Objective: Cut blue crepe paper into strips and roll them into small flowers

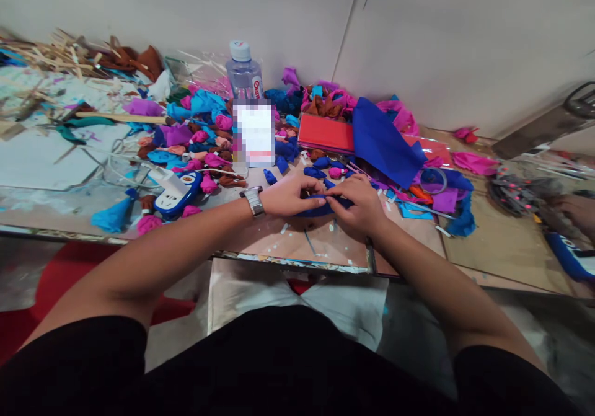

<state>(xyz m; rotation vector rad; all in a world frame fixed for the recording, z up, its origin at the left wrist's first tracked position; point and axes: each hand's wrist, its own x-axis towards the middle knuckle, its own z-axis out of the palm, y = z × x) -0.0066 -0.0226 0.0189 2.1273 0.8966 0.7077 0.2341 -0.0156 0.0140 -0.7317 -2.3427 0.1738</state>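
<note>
Just above the front of the worktop [260, 230], my left hand [290, 194] and my right hand [360, 202] meet fingertip to fingertip. Both are closed in a pinch on a dark blue cloth-like piece [312, 210], which spreads below the fingers. Part of it is hidden behind the hands. Small knotted blue bundles [315, 172] lie just beyond them, beside a pink one [335, 172]. A large flat blue sheet [383, 140] leans over a red pack [325, 132] behind my right hand.
A capped bottle [244, 75] and a blurred, lit screen [255, 132] stand behind a heap of coloured bundles. To the left are a blue-and-white power strip [178, 194], cables and wooden sticks [65, 53]. A tape roll [433, 180] lies right; another person's hand [576, 211] shows at the edge.
</note>
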